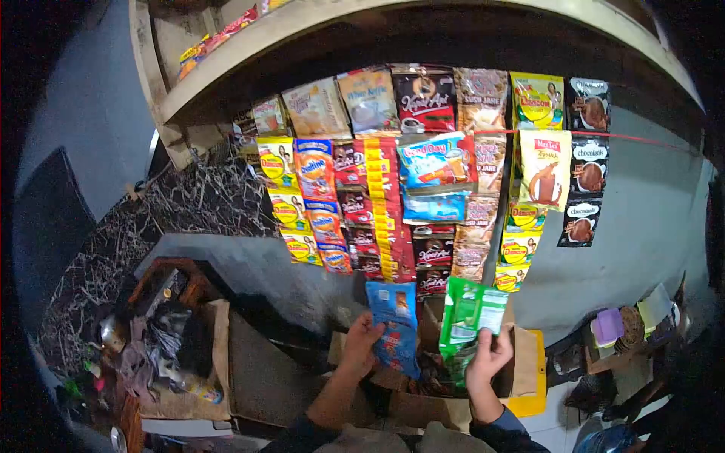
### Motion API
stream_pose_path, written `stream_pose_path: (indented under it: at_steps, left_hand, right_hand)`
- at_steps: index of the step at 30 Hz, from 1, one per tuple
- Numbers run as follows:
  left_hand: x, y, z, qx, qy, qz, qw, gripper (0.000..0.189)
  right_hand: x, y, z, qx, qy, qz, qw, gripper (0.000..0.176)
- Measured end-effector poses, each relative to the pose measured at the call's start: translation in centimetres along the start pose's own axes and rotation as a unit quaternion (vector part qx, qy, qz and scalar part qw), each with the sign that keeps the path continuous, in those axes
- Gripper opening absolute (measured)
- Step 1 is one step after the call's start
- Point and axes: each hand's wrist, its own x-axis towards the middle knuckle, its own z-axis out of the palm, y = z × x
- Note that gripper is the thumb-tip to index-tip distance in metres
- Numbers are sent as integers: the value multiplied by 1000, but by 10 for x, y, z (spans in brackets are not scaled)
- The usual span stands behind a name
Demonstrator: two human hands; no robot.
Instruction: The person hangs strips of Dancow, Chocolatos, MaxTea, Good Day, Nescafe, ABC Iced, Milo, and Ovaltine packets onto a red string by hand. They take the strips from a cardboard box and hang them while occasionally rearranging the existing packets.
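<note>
My left hand (361, 346) is closed on the edge of a strip of blue sachets (394, 321), which hangs down in front of an open cardboard box (521, 359). To the right of it, my right hand (489, 364) grips a green packet (470, 313) by its lower right side, with the thumb on its face. The green packet's lower end reaches over the box. Above both hands, strips of drink sachets (434, 98) hang in rows from a red string (642, 137).
A wooden shelf (362, 36) curves above the sachets. On the left stands a box of clutter (220, 362) beside a dark patterned surface (215, 200). A yellow board (538, 377) is behind the cardboard box. Purple containers (608, 327) sit at the right.
</note>
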Motion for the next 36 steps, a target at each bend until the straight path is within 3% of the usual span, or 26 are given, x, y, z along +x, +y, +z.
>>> stream_pose_path:
  at_steps: [5, 6, 7, 8, 10, 11, 12, 13, 15, 16, 18, 19, 21, 22, 23, 25, 26, 27, 28, 29, 31, 32, 33, 34, 35, 36]
  left_hand:
    - [-16, 32, 8, 91, -3, 190, 978, 24]
    - [-15, 29, 4, 75, -4, 174, 982, 24]
    - [-13, 25, -1, 87, 38, 220, 971, 24]
    - [-14, 21, -7, 103, 79, 268, 955, 24]
    - [-26, 17, -11, 44, 43, 192, 979, 23]
    - [-29, 19, -15, -5, 12, 127, 992, 22]
    - [-17, -7, -56, -271, -204, -42, 940, 21]
    - [-11, -23, -58, -274, -212, -42, 937, 21]
    - [0, -47, -52, -471, -528, -134, 694, 28]
    - [-5, -72, -52, -527, -534, -165, 641, 46]
    - [-23, -131, -53, -575, -527, -219, 586, 51]
    - [-29, -142, -46, -614, -518, -273, 530, 55]
    - [-48, -163, -39, -603, -513, -277, 544, 55]
    - [-55, -169, -44, -591, -506, -282, 561, 55]
    - [-75, -170, -38, -579, -499, -286, 578, 54]
    - [-61, -185, 13, -558, -485, -286, 610, 54]
    - [-65, -190, 20, -545, -477, -286, 627, 54]
    - [-64, -191, 32, -529, -470, -285, 646, 54]
    - [-61, -187, 37, -514, -460, -285, 666, 54]
    - [-88, -189, -32, -500, -449, -285, 684, 54]
    - [-85, -183, -15, -471, -423, -286, 719, 54]
    - [-54, -173, 53, -453, -413, -286, 737, 54]
    - [-56, -172, 46, -434, -404, -287, 753, 54]
    - [-96, -188, -26, -413, -396, -289, 768, 54]
    - [-105, -195, -38, -391, -389, -291, 782, 54]
    - [-107, -197, -42, -369, -382, -294, 795, 54]
  right_hand:
    - [36, -92, 55, 28, 117, -115, 986, 15]
    - [46, -88, 54, 20, 117, -115, 986, 14]
    - [61, -103, 71, 1, 129, -171, 977, 14]
    - [70, -111, 79, 14, 109, -132, 985, 16]
    - [85, -125, 92, 28, 68, -96, 993, 17]
    - [93, -110, 87, 147, 40, -54, 987, 20]
    - [94, -114, 87, 225, 11, -45, 973, 23]
    - [96, -117, 87, 303, -18, -37, 952, 26]
    - [105, -131, 80, 249, -2, 14, 968, 34]
    - [114, -134, 77, 250, 7, 31, 968, 35]
    - [125, -135, 66, 253, -2, 67, 965, 40]
    - [138, -125, 52, 381, -186, 25, 905, 40]
    - [158, -114, 41, 551, -311, 110, 767, 33]
    - [157, -113, 39, 640, -277, 206, 686, 25]
    - [156, -126, 41, 643, -232, 219, 696, 17]
    - [166, -135, 35, 770, -171, 309, 532, 12]
    - [184, -103, 21, 742, -301, 277, 530, 9]
    - [181, -109, 24, 809, -205, 257, 487, 12]
    - [180, -117, 23, 794, -260, 267, 480, 13]
    - [180, -119, 20, 777, -312, 277, 472, 15]
    - [188, -115, 8, 772, -295, 276, 491, 17]
    - [189, -121, 2, 757, -271, 281, 523, 17]
    - [191, -123, -5, 742, -248, 284, 555, 17]
    - [193, -119, -11, 735, -258, 283, 560, 15]
    - [194, -123, -18, 678, -203, 240, 665, 10]
    - [202, -120, -30, 676, -184, 248, 670, 10]
